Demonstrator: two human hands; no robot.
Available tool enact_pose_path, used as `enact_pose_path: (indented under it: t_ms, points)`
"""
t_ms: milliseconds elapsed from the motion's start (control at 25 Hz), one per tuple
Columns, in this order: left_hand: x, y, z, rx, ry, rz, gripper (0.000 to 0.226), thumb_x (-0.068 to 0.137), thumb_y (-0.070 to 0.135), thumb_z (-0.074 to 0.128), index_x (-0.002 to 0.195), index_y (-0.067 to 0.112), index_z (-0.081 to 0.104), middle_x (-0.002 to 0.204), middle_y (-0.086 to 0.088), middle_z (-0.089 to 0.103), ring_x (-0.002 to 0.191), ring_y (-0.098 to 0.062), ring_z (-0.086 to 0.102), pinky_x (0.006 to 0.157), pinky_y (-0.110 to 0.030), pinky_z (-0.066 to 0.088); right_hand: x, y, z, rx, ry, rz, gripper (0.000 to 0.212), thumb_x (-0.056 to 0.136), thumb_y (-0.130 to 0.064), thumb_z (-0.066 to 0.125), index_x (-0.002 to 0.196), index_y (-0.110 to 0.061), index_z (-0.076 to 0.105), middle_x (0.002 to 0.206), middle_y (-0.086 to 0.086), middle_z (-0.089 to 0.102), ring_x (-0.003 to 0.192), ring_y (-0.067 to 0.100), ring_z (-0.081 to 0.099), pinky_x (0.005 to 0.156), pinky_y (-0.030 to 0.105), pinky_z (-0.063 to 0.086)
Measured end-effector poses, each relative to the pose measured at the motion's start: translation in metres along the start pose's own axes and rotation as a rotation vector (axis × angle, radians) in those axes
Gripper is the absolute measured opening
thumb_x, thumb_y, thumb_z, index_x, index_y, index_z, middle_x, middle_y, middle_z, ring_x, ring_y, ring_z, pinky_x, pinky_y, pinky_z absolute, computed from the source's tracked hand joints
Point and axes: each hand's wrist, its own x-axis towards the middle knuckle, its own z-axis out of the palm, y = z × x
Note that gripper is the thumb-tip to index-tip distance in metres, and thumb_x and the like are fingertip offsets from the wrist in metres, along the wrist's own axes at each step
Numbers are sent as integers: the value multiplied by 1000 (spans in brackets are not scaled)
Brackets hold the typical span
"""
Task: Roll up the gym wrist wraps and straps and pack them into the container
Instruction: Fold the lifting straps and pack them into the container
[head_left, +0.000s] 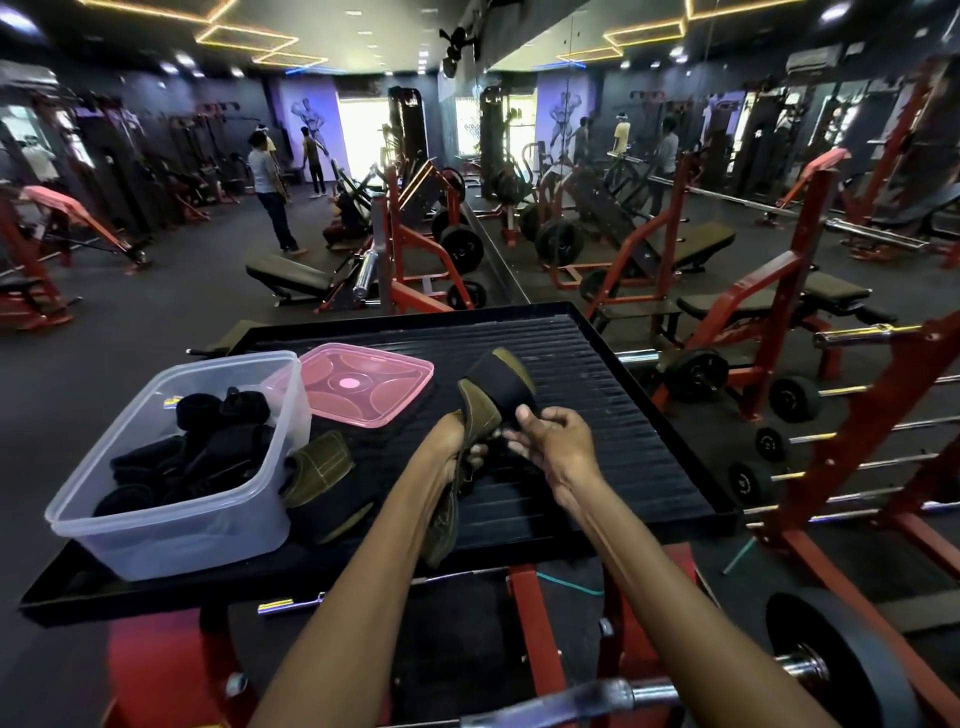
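Observation:
An olive and black wrist wrap (496, 387) is held up over the black ribbed platform (613, 395). My left hand (454, 441) grips its lower part, and its tail hangs down past my wrist. My right hand (553, 436) pinches the wrap's black band from the right. A clear plastic container (171, 525) stands at the left of the platform with several rolled black wraps (208, 452) inside. Another olive and black wrap (317, 473) lies loose on the platform beside the container's right wall.
A pink lid (363, 384) lies flat behind the container. Red weight benches, barbells and plates surround the platform, with a loaded bar (810, 670) close at the lower right. People stand far back at the left.

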Motion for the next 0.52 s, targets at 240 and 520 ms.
enact_pose_path:
  t_ms: [240, 520]
  points:
    - [-8, -4, 0, 27, 86, 161, 24, 93, 2, 39, 98, 5, 62, 59, -8, 57, 35, -10, 43, 37, -16, 31, 10, 2, 9, -110, 22, -63, 18, 95, -14, 53, 79, -7, 58, 72, 11, 59, 63, 20, 56, 51, 21, 52]
    - [-17, -12, -15, -523, -194, 47, 30, 94, 40, 41, 94, 17, 60, 94, -6, 67, 70, -26, 68, 70, -37, 51, 11, -11, 2, -210, -259, 218, 55, 95, -50, 39, 113, -5, 65, 106, 16, 69, 97, 23, 66, 82, 33, 55]
